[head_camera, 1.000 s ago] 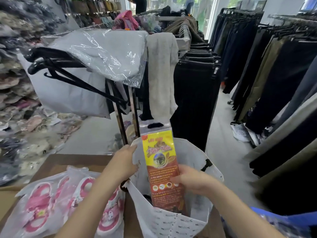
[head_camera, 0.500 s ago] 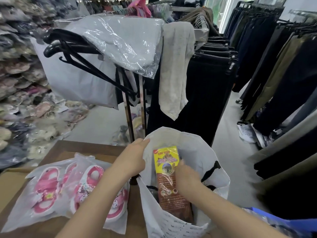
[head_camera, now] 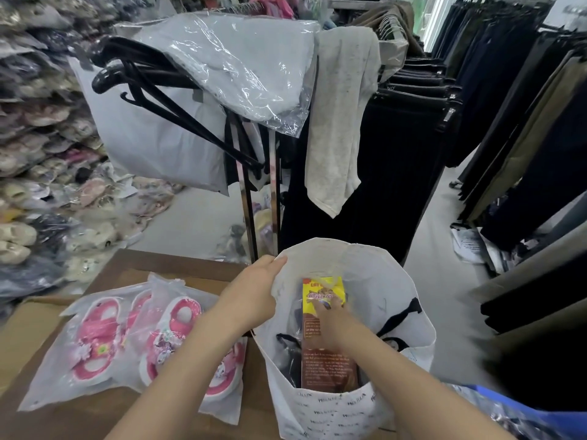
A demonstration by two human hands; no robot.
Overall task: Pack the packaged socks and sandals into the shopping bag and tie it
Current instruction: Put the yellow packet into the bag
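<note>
From the head view, a white bag (head_camera: 336,411) stands open at the near right edge of the brown tabletop (head_camera: 178,265), its mouth wide and its far rim upright. The left hand (head_camera: 251,293) grips the bag's left rim, fingers curled over the edge. The right hand (head_camera: 330,325) is down inside the bag, fingers spread flat on a yellow-and-brown packet (head_camera: 324,354) that stands upright in the bag; whether it grips the packet cannot be told. A dark item lies beside the packet, lower in the bag. To the left, the pink sandals (head_camera: 133,341) in clear plastic lie flat on the tabletop, touching the bag's left side under the left forearm. Bare tabletop shows beyond them toward the far edge. A clothes rack (head_camera: 273,192) stands just past the far edge, and open floor (head_camera: 432,242) runs away on the right.
</note>
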